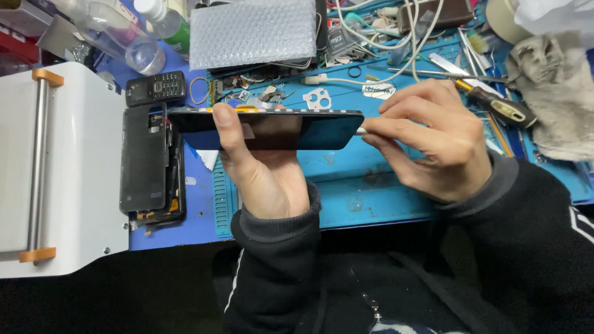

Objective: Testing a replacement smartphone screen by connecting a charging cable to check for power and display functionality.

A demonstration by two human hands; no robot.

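A blue work mat (371, 198) is spread over the bench. A white machine (62, 167) with orange clips is set at the left, and an opened phone (148, 161) is laid just beside it. A small keypad phone (155, 88) is seen above that. A bubble-wrap sheet (252, 31), a clear bottle (117, 34), white cables (371, 37), a screwdriver (495, 105) and a grey rag (557, 93) are placed further back.

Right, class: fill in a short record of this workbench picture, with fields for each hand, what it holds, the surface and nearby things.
Left hand: grips a slim dark smartphone, held on edge
Right hand: pinches a small pale tool at the phone's right end
Surface: blue ribbed work mat
Left of the phone: opened black handset, small black keypad phone, white machine
Right: yellow-and-black screwdriver, grey cloth
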